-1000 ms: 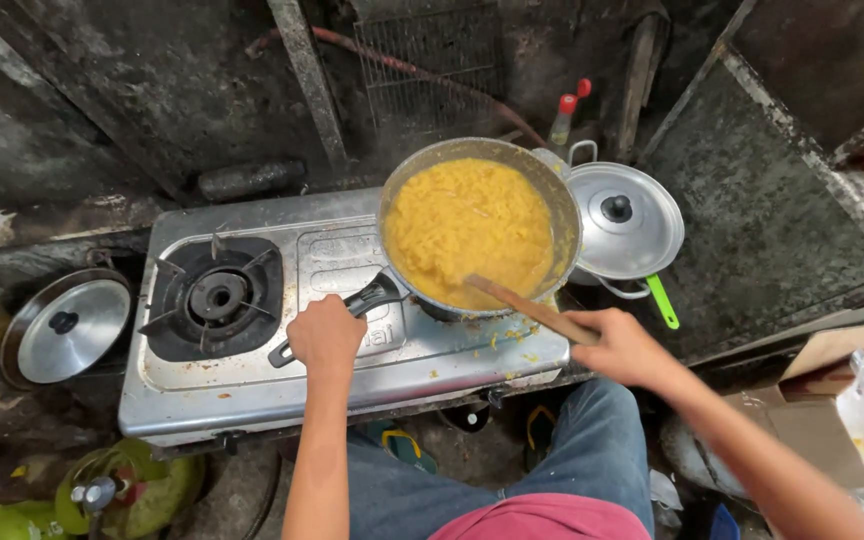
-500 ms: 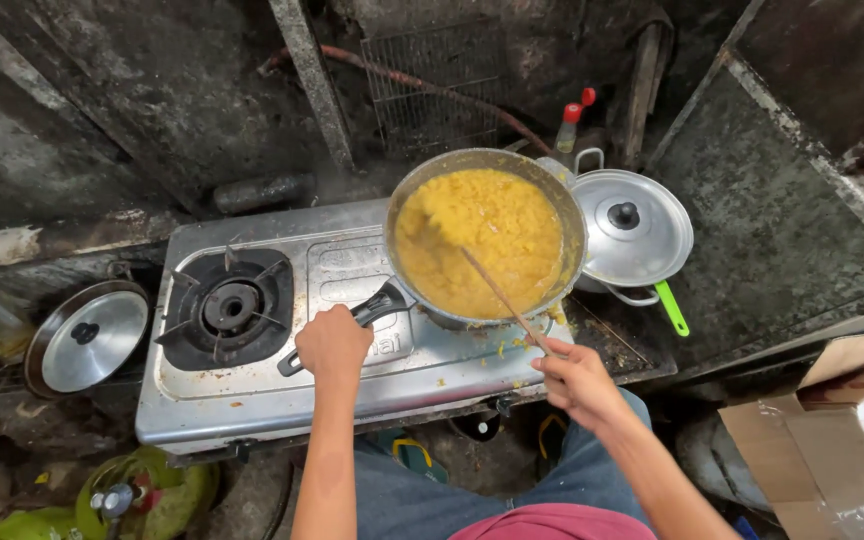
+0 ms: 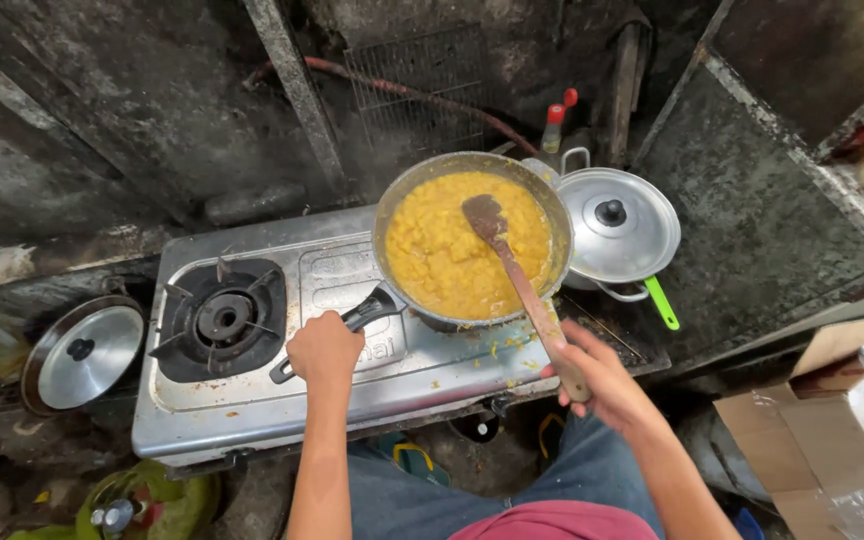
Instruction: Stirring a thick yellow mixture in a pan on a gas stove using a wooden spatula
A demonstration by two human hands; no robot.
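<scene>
While the left hand grips the pan handle, right-hand fingers clasp the wooden spatula crossing the pan's near rim.

Even, soft daylight is cast from above; faint glare is seen on the lidded pot at two o'clock, and edges are bent by wide-angle distortion.

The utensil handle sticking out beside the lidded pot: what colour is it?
Bright green handle, seen clearly in the head view, right of the pan.

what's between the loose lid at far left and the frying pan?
Head view: the stove's free burner lies between the lid and the frying pan; the left hand grips the pan handle.
</scene>
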